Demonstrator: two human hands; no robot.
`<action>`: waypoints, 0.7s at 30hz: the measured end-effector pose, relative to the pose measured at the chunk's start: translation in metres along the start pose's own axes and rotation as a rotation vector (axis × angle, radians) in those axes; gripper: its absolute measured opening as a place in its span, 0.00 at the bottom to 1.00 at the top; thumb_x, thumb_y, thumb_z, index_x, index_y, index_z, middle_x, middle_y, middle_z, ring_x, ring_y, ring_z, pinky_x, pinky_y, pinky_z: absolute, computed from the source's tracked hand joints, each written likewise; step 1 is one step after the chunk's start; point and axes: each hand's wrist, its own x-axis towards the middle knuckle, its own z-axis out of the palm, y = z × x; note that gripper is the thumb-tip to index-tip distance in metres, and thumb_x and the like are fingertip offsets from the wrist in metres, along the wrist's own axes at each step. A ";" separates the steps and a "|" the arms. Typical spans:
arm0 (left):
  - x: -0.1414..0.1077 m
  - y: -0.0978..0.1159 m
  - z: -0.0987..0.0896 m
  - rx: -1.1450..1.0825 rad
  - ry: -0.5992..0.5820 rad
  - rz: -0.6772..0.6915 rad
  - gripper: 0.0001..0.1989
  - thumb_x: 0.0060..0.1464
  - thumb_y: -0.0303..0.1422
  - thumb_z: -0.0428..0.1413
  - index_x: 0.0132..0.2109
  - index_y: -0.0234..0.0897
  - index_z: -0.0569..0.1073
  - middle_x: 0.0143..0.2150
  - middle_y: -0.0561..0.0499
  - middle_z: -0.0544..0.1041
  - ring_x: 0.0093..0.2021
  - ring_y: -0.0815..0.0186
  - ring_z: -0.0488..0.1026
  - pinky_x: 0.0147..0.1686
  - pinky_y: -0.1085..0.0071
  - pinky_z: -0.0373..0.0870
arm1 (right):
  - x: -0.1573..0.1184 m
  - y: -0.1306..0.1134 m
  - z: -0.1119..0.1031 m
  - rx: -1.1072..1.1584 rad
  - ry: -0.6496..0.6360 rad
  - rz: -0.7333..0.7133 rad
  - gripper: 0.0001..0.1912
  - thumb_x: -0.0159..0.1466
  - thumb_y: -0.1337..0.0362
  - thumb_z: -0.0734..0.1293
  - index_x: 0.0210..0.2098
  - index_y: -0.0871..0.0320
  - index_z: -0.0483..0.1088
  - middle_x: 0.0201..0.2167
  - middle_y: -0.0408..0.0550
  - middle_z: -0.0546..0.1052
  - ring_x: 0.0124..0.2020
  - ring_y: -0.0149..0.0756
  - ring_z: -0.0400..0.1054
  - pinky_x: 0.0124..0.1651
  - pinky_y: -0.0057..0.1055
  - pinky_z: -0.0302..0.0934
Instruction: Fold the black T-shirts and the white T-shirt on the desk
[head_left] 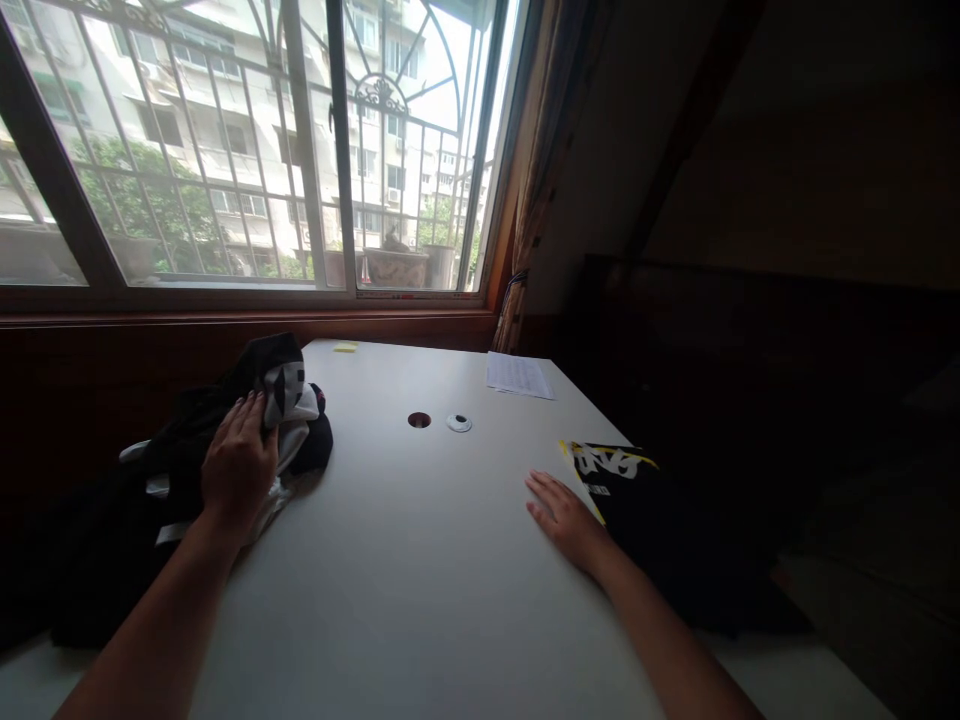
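On the left of the white table [390,580] lies a crumpled pile of black and white clothes [180,430]. My left hand [238,465] rests on the pile's near right side, its fingers stretched out over the dark cloth. Further right, my right hand [566,520] lies flat on the tabletop, fingers extended, with nothing in it. Just beside it is a dark garment [675,540] with yellow edging and white lettering, laid out flat near the right edge. I cannot tell whether the hand touches that garment.
Mid-table there is a round cable hole [419,420] with its round cover [459,423] alongside. Printed papers [519,375] and a yellow sticky note [345,347] lie at the far edge. A barred window [300,150] and a tied curtain [529,190] stand behind.
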 end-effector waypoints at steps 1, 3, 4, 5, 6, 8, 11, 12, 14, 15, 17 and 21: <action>0.000 0.006 0.001 -0.038 -0.006 0.035 0.27 0.68 0.36 0.46 0.71 0.36 0.58 0.70 0.39 0.63 0.71 0.51 0.58 0.69 0.51 0.56 | 0.000 0.001 0.001 0.003 0.008 -0.005 0.27 0.71 0.52 0.58 0.63 0.58 0.68 0.66 0.56 0.67 0.68 0.48 0.59 0.70 0.50 0.54; -0.001 0.018 0.005 -0.114 -0.036 0.112 0.28 0.68 0.35 0.47 0.72 0.40 0.56 0.71 0.42 0.63 0.70 0.52 0.59 0.69 0.50 0.57 | 0.000 0.003 0.003 0.001 0.018 -0.014 0.26 0.71 0.52 0.58 0.63 0.57 0.68 0.66 0.55 0.67 0.68 0.48 0.59 0.69 0.51 0.55; -0.002 0.024 0.007 -0.155 -0.057 0.157 0.28 0.68 0.34 0.47 0.73 0.42 0.55 0.71 0.43 0.62 0.70 0.53 0.59 0.69 0.49 0.57 | 0.000 0.003 0.003 -0.002 0.020 -0.016 0.26 0.71 0.52 0.58 0.63 0.57 0.68 0.66 0.55 0.67 0.67 0.48 0.59 0.69 0.51 0.55; -0.004 0.030 0.010 -0.196 -0.081 0.204 0.28 0.68 0.33 0.47 0.73 0.43 0.54 0.71 0.44 0.62 0.70 0.53 0.59 0.69 0.48 0.57 | 0.000 0.004 0.004 -0.005 0.022 -0.017 0.26 0.71 0.52 0.58 0.63 0.57 0.68 0.66 0.55 0.67 0.67 0.48 0.59 0.69 0.51 0.55; -0.006 0.036 0.012 -0.239 -0.112 0.248 0.28 0.68 0.33 0.46 0.73 0.44 0.54 0.72 0.45 0.61 0.71 0.53 0.59 0.69 0.47 0.57 | 0.000 0.004 0.004 -0.007 0.025 -0.019 0.26 0.71 0.53 0.58 0.63 0.57 0.68 0.66 0.56 0.67 0.67 0.48 0.59 0.69 0.51 0.55; -0.012 0.048 0.017 -0.325 -0.206 0.324 0.29 0.68 0.31 0.47 0.73 0.45 0.53 0.72 0.45 0.61 0.71 0.53 0.58 0.69 0.47 0.58 | -0.001 0.004 0.004 -0.009 0.028 -0.022 0.26 0.71 0.53 0.59 0.63 0.57 0.69 0.66 0.56 0.68 0.67 0.49 0.60 0.69 0.52 0.56; -0.027 0.066 0.025 -0.461 -0.435 0.412 0.29 0.67 0.29 0.48 0.73 0.46 0.55 0.71 0.47 0.62 0.70 0.55 0.60 0.68 0.49 0.60 | -0.001 0.002 0.003 -0.004 0.030 -0.021 0.26 0.71 0.53 0.59 0.63 0.58 0.68 0.66 0.56 0.67 0.67 0.49 0.60 0.68 0.53 0.56; -0.033 0.072 0.027 -0.507 -0.526 0.439 0.29 0.67 0.27 0.48 0.72 0.47 0.56 0.71 0.48 0.64 0.70 0.56 0.61 0.68 0.50 0.61 | -0.001 0.002 0.002 -0.001 0.031 -0.020 0.26 0.71 0.54 0.59 0.63 0.58 0.69 0.65 0.57 0.68 0.67 0.49 0.60 0.68 0.53 0.56; -0.044 0.086 0.029 -0.594 -0.715 0.494 0.31 0.65 0.24 0.49 0.72 0.49 0.57 0.70 0.49 0.64 0.69 0.58 0.62 0.68 0.52 0.61 | -0.001 0.002 0.001 0.006 0.031 -0.016 0.26 0.71 0.53 0.59 0.63 0.58 0.69 0.65 0.57 0.68 0.67 0.49 0.60 0.68 0.53 0.56; -0.049 0.093 0.029 -0.637 -0.797 0.517 0.32 0.63 0.24 0.50 0.71 0.49 0.58 0.71 0.50 0.64 0.70 0.58 0.61 0.68 0.52 0.61 | -0.001 0.001 0.001 0.008 0.031 -0.013 0.26 0.71 0.53 0.59 0.63 0.58 0.69 0.65 0.57 0.68 0.67 0.49 0.60 0.68 0.53 0.56; -0.055 0.107 0.027 -0.723 -0.920 0.549 0.34 0.61 0.23 0.53 0.71 0.51 0.59 0.72 0.50 0.62 0.71 0.56 0.59 0.68 0.51 0.60 | 0.000 0.001 0.001 0.011 0.028 -0.006 0.26 0.71 0.53 0.59 0.63 0.58 0.69 0.65 0.56 0.68 0.67 0.49 0.60 0.68 0.52 0.56; -0.055 0.128 0.012 -0.892 -1.045 0.561 0.32 0.61 0.29 0.59 0.70 0.50 0.62 0.73 0.48 0.59 0.73 0.52 0.53 0.69 0.49 0.56 | 0.000 0.000 0.000 0.005 0.011 0.001 0.26 0.71 0.52 0.58 0.63 0.57 0.68 0.66 0.55 0.67 0.67 0.48 0.59 0.69 0.51 0.55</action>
